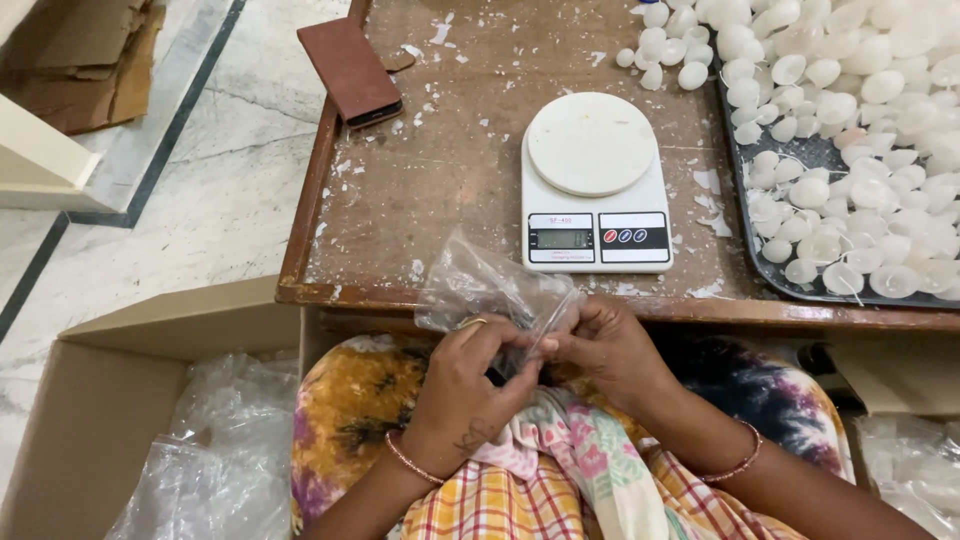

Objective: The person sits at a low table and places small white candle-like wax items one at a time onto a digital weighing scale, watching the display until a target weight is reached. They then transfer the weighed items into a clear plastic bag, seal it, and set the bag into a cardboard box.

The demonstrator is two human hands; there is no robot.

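Note:
My left hand (470,375) and my right hand (610,345) meet in my lap just below the table's front edge. Both pinch the mouth of a small clear plastic bag (480,285), which stands up crumpled between them and looks empty. A white digital kitchen scale (595,185) with a round platform sits on the table right above my hands, nothing on it. To the right, a dark tray (745,205) is heaped with several white dome-shaped wax pieces (850,110).
The brown wooden table (440,160) is flecked with white wax flakes. A brown wallet-like case (350,70) lies at its far left. An open cardboard box (120,400) lined with clear plastic stands at my left. Folded cardboard lies on the marble floor.

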